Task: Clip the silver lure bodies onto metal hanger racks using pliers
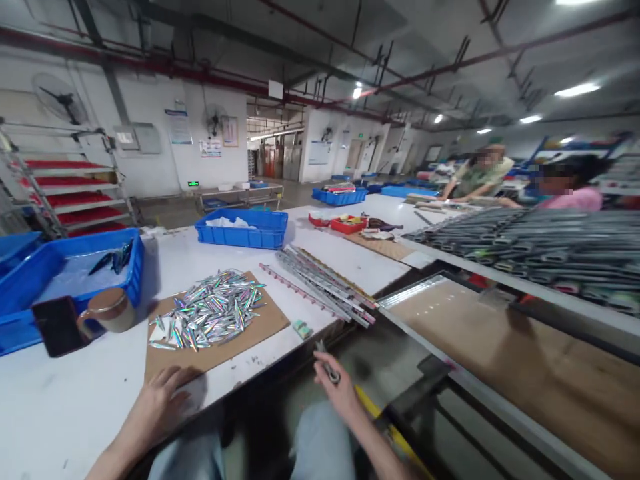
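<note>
My left hand lies at the table's near edge, its fingers stretched out over the near corner of a brown cardboard sheet. On that sheet is a heap of slim, shiny, iridescent silver pieces, pointed at the ends. My right hand is closed around what look like small metal scissors; a looped handle shows and the tip points away from me. It is held beyond the table edge, above my lap. Just past it on the table sits a small pale green block.
Long thin strips lie bundled on the right, reaching the table edge. On the left are a brown mug, a dark phone and a blue tray. A metal frame stands at right. Two people work farther back.
</note>
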A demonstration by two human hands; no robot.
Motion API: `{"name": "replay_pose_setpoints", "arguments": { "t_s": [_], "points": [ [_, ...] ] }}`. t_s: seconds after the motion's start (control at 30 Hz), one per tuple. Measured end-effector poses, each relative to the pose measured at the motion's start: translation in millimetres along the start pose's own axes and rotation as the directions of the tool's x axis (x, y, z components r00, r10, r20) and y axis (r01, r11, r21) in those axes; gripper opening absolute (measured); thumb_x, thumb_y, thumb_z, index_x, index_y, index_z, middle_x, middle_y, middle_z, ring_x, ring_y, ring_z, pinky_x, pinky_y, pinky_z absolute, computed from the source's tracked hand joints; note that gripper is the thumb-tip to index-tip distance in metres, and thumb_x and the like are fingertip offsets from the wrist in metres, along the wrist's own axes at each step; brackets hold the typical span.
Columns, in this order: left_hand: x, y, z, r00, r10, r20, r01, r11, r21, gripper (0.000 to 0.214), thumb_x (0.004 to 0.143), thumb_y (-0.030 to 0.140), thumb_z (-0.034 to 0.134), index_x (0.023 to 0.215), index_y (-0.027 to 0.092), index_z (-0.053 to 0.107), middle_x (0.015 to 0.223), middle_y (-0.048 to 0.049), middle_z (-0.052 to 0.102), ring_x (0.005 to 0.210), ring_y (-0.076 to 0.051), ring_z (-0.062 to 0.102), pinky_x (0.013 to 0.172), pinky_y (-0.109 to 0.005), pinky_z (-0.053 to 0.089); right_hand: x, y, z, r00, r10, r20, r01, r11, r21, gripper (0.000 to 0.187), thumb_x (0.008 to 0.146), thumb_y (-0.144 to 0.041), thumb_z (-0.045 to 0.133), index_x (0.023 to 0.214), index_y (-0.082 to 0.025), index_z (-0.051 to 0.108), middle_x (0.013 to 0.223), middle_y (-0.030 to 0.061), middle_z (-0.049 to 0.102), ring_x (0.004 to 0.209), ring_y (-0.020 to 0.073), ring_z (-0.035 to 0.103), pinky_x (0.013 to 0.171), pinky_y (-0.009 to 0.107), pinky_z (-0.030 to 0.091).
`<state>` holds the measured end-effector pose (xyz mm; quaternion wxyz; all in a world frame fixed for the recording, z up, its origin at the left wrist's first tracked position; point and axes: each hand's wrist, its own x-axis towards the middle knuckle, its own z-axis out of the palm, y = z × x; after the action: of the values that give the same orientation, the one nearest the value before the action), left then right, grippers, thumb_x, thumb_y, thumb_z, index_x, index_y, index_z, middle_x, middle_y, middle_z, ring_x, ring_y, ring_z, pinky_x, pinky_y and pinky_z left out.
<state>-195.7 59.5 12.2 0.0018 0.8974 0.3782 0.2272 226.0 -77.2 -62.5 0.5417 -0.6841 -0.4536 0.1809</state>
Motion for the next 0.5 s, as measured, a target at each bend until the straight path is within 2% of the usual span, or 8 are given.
{"name": "replay_pose_setpoints", "arguments": {
  "t_s": [0.03,0.07,0.1,0.17,0.27,0.37,0.5],
  "points": [
    [-9.5,-7.7,9.6,0.996,0.008,-0.091,-0.009,1.0,-0.017,0.035,0.098,0.043,0.05,0.119,0.028,0.072,0.115,-0.009,0.075,0.102,-0.026,0.074,0.089,-0.037,0.063,28.1,-13.4,-15.4,0.989,-0.139,0.054,0.149,0.933,-0.326,0.044,0.099,-0.046,0.041,0.124,-0.021,0.067,0.098,0.0082,0.074,0.082,0.0217,0.072,0.076,0.035,0.058],
    [-17.4,-11.1,18.5,0.986,0.01,-0.167,-0.015,0.999,-0.03,0.036,0.098,0.046,0.049,0.117,0.026,0.073,0.115,-0.0094,0.076,0.101,-0.025,0.075,0.088,-0.036,0.064,56.9,-26.1,-28.8,0.98,-0.179,0.088,0.2,0.874,-0.444,0.038,0.098,-0.036,0.046,0.125,-0.022,0.068,0.107,0.0094,0.073,0.095,0.023,0.07,0.086,0.035,0.056],
    [-23.8,-11.0,25.7,0.974,0.0,-0.227,-0.009,0.999,-0.038,0.037,0.099,0.048,0.05,0.117,0.025,0.072,0.115,-0.0093,0.076,0.1,-0.025,0.076,0.088,-0.035,0.064,85.4,-37.0,-39.0,0.974,-0.193,0.12,0.227,0.83,-0.51,0.036,0.095,-0.028,0.051,0.127,-0.023,0.067,0.112,0.0096,0.072,0.103,0.0234,0.068,0.093,0.035,0.053],
    [-32.2,-4.1,34.0,0.953,-0.042,-0.299,0.03,0.999,-0.045,0.036,0.099,0.049,0.052,0.117,0.025,0.071,0.114,-0.0076,0.076,0.1,-0.024,0.076,0.089,-0.034,0.065,138.1,-51.6,-48.7,0.968,-0.182,0.175,0.252,0.725,-0.641,0.042,0.089,-0.016,0.057,0.13,-0.023,0.065,0.115,0.0117,0.07,0.106,0.0255,0.067,0.092,0.036,0.051],
    [-36.9,8.4,35.4,0.927,-0.12,-0.355,0.106,0.993,-0.061,0.029,0.099,0.045,0.054,0.116,0.027,0.071,0.112,-0.0038,0.077,0.099,-0.022,0.076,0.088,-0.033,0.065,197.7,-56.1,-40.5,0.964,-0.141,0.226,0.266,0.566,-0.781,0.045,0.085,-0.011,0.062,0.129,-0.019,0.065,0.112,0.0163,0.067,0.099,0.0288,0.068,0.084,0.037,0.051],
    [-37.5,14.6,34.7,0.908,-0.161,-0.387,0.144,0.987,-0.072,0.025,0.098,0.043,0.057,0.113,0.028,0.071,0.109,-0.0027,0.077,0.094,-0.021,0.077,0.084,-0.03,0.065,226.0,-51.2,-17.0,0.953,-0.122,0.276,0.301,0.448,-0.842,0.042,0.088,-0.011,0.06,0.128,-0.021,0.066,0.111,0.0163,0.067,0.095,0.0275,0.068,0.08,0.034,0.049],
    [-39.4,30.0,33.3,0.898,-0.202,-0.391,0.184,0.979,-0.084,0.017,0.098,0.034,0.059,0.107,0.026,0.071,0.1,-0.0048,0.077,0.087,-0.02,0.076,0.078,-0.026,0.063,220.9,-38.8,9.9,0.921,-0.133,0.366,0.389,0.373,-0.843,0.042,0.092,-0.009,0.042,0.122,-0.019,0.07,0.099,0.02,0.07,0.087,0.0294,0.07,0.071,0.036,0.049]
  ]
}}
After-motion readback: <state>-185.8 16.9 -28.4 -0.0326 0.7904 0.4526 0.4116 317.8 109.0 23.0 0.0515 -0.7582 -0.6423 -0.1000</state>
